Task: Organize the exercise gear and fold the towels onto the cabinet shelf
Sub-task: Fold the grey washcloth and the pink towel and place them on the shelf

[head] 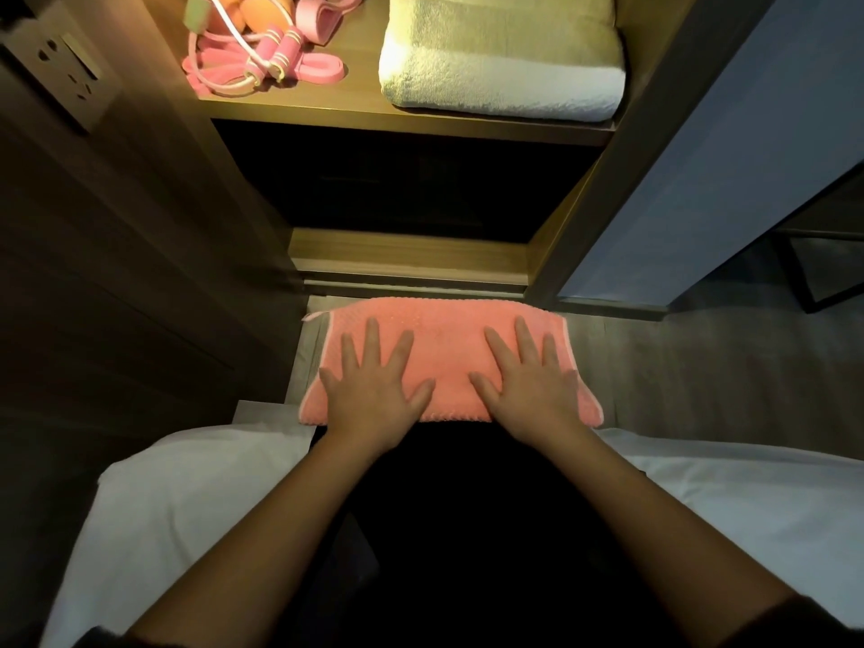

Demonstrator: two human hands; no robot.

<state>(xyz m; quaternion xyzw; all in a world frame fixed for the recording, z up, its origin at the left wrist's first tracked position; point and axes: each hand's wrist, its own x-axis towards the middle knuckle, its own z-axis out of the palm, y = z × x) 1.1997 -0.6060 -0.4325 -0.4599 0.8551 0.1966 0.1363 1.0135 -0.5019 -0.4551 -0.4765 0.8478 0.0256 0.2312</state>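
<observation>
Pressing the unshelved, folded pink towel (449,339) under flat, spread left hand (374,399) and right hand (533,395); beyond both, already shelved: exercise gear (262,53), white towel (505,63).

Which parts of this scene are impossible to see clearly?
All in the head view:
Pink jump rope and other gear: cut by top edge.
Folded white towel: far part cut by top edge.
Compartment under the shelf: too dark.
Pink towel: partly covered by left hand and right hand.

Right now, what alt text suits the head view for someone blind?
Left hand and right hand press flat on a folded pink towel below a cabinet. Its lit shelf holds a white towel and pink exercise gear.
</observation>
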